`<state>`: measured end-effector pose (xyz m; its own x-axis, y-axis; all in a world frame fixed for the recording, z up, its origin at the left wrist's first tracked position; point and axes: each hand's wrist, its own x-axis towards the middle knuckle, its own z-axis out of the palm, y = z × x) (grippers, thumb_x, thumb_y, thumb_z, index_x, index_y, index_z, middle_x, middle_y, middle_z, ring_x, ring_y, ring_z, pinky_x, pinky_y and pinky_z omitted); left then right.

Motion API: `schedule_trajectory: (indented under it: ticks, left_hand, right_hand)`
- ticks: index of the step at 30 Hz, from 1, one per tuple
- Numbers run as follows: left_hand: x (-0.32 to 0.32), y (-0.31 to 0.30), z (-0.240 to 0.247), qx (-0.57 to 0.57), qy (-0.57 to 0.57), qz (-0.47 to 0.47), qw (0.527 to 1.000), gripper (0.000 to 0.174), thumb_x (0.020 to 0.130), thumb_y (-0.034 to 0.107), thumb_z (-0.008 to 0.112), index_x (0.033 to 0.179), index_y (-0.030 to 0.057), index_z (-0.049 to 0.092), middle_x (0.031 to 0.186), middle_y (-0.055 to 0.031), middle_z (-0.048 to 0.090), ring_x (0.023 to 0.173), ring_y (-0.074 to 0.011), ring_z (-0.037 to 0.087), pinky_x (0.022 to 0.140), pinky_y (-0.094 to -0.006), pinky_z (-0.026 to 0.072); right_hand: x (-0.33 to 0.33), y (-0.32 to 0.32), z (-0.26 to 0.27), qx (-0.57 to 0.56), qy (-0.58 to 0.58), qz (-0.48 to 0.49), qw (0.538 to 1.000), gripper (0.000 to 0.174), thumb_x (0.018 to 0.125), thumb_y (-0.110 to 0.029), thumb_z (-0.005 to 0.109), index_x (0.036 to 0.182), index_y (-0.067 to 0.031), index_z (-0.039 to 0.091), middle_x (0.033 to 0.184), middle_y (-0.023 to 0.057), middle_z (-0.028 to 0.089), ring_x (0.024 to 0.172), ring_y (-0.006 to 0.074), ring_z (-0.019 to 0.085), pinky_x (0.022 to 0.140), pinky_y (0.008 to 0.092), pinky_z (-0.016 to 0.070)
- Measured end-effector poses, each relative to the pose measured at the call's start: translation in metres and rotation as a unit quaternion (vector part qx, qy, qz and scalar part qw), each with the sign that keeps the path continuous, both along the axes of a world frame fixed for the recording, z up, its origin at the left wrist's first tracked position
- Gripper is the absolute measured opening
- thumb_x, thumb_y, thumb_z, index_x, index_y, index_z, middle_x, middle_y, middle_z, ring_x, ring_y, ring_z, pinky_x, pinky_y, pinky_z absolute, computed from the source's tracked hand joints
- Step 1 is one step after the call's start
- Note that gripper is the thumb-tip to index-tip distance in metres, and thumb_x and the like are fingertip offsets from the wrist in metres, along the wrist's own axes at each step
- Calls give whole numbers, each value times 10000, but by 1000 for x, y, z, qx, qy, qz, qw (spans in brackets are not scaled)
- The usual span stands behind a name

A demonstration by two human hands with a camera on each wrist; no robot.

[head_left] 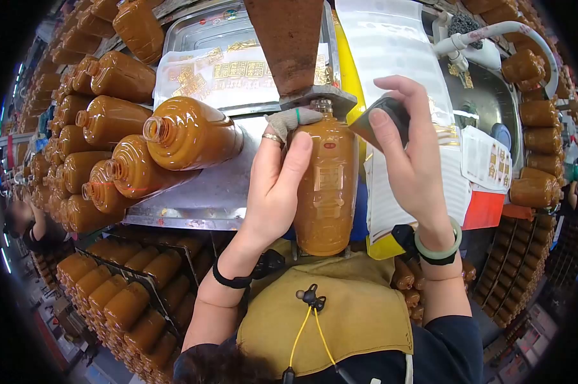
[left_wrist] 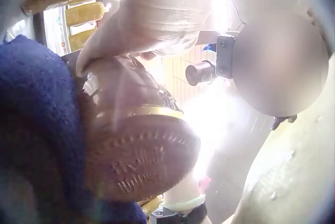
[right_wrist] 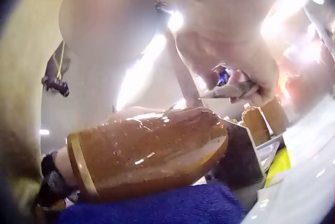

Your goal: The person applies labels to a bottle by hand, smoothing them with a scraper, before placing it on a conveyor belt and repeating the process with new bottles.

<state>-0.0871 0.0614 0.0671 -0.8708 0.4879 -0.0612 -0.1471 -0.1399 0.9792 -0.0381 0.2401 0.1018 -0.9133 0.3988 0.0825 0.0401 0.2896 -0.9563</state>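
Observation:
A glossy amber-brown bottle [head_left: 328,211] with a small red mark and a gold square label lies with its neck toward a metal bracket [head_left: 289,98]. My left hand [head_left: 273,195] holds its shoulder, thumb along the front; a grey cloth cot [head_left: 295,118] covers a fingertip near the neck. In my right hand [head_left: 412,163], thumb and fingers pinch a flat dark scraper-like piece [head_left: 394,114] beside the bottle's shoulder. A blue towel [right_wrist: 157,208] lies under the bottle in the right wrist view. Embossed lettering shows on the bottle's base [left_wrist: 141,164] in the left wrist view.
More brown bottles [head_left: 190,134] lie on a metal table [head_left: 222,182] at left. Behind are a tray [head_left: 174,41] and gold label sheets [head_left: 238,69]. A rusty post [head_left: 286,38] rises ahead. White sheets [head_left: 391,51] and a sink [head_left: 503,96] with a tap [head_left: 494,31] are at right.

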Motion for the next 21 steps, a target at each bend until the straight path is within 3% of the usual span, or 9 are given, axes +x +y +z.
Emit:
schedule_trajectory:
  ticks: [1, 2, 3, 6, 13, 15, 19, 21]
  left_hand:
    - [0, 0, 0, 1, 14, 0, 1000, 298, 1075, 172, 534, 1318, 0, 544, 1236, -88, 619, 1148, -149, 565, 1032, -310, 440]
    - [0, 0, -5, -3, 7, 1, 1000, 331, 1024, 134, 611, 1317, -1, 539, 1243, -97, 617, 1152, -156, 575, 1034, -315, 448]
    - [0, 1, -5, -2, 7, 0, 1000, 331, 1024, 134, 611, 1317, -1, 539, 1243, -97, 617, 1152, -156, 575, 1034, -315, 448]
    - [-1, 3, -6, -31, 52, 3, 998, 424, 916, 55, 720, 1297, -6, 545, 1240, -115, 618, 1143, -165, 594, 1015, -331, 474]
    - [-1, 5, -2, -39, 60, 8, 997, 421, 912, 58, 719, 1291, -12, 550, 1213, -114, 631, 1124, -167, 604, 1007, -330, 480]
    - [-1, 3, -3, -51, 57, -9, 997, 445, 933, 19, 694, 1346, -15, 533, 1282, -111, 622, 1205, -178, 580, 1065, -345, 449]
    - [-2, 3, -2, -61, 71, -10, 996, 444, 931, 16, 694, 1344, -14, 535, 1279, -111, 624, 1203, -178, 582, 1066, -343, 449]
    - [-2, 6, -5, -53, 73, 10, 996, 417, 909, 71, 727, 1281, -7, 555, 1205, -112, 629, 1120, -165, 607, 1000, -330, 485]
  right_hand:
    - [0, 2, 0, 0, 0, -1, 1000, 206, 963, -26, 633, 1164, -4, 593, 953, 94, 653, 909, 192, 631, 795, 330, 496]
    - [0, 7, -1, 129, 27, 20, 991, 202, 936, -17, 650, 1132, -11, 604, 937, 109, 645, 901, 245, 627, 784, 359, 499]
    - [-1, 9, -1, 255, 53, 41, 965, 199, 909, -9, 666, 1101, -18, 614, 920, 123, 638, 892, 298, 624, 774, 388, 501]
    - [-3, 9, 1, 262, 80, 55, 960, 194, 869, -6, 690, 1051, -27, 626, 926, 138, 630, 878, 358, 611, 760, 417, 505]
    - [-7, 7, 3, 216, 57, 75, 972, 188, 876, -11, 691, 1053, -35, 634, 944, 131, 639, 909, 339, 639, 787, 408, 514]
    - [-6, 8, 5, 141, 28, 75, 987, 180, 884, -13, 683, 1056, -29, 635, 962, 135, 649, 931, 330, 656, 814, 399, 522]
    - [-5, 8, 5, 199, 22, 60, 978, 168, 895, -15, 672, 1058, -16, 633, 989, 145, 661, 949, 330, 668, 839, 395, 527]
    - [-4, 6, 6, 132, 10, 90, 987, 165, 901, -16, 668, 1062, -7, 630, 1009, 156, 670, 958, 335, 676, 857, 394, 528]
